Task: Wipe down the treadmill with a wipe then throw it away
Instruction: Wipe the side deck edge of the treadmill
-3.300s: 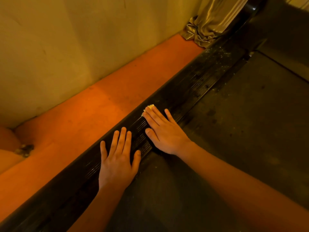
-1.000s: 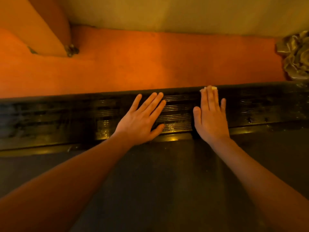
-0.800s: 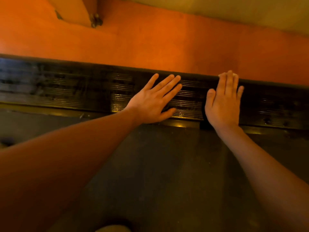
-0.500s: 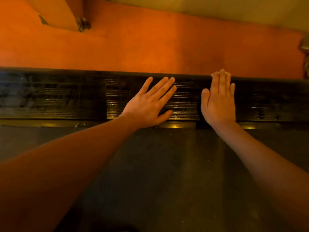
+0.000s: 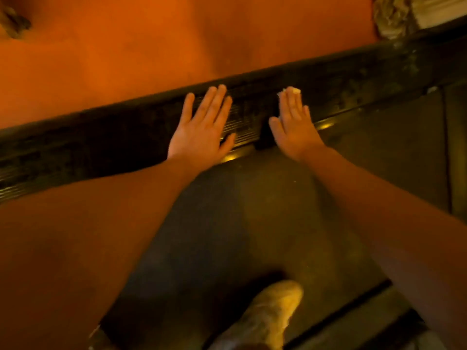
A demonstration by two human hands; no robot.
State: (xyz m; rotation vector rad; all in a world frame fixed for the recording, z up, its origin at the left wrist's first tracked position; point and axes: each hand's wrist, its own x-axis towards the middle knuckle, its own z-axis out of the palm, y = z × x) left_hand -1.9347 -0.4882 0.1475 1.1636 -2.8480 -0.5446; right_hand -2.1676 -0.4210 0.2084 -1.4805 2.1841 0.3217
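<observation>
Both hands lie flat with fingers straight on the treadmill's ribbed side rail (image 5: pixel 126 137). The left hand (image 5: pixel 202 130) is bare; the right hand (image 5: pixel 294 127) presses a white wipe (image 5: pixel 293 90) that peeks past its fingertips. Dark belt (image 5: pixel 227 223) below, shoe (image 5: pixel 270 314) on it, orange floor (image 5: pixel 113 59) beyond, bunched curtain (image 5: pixel 394 16) at the top right.
</observation>
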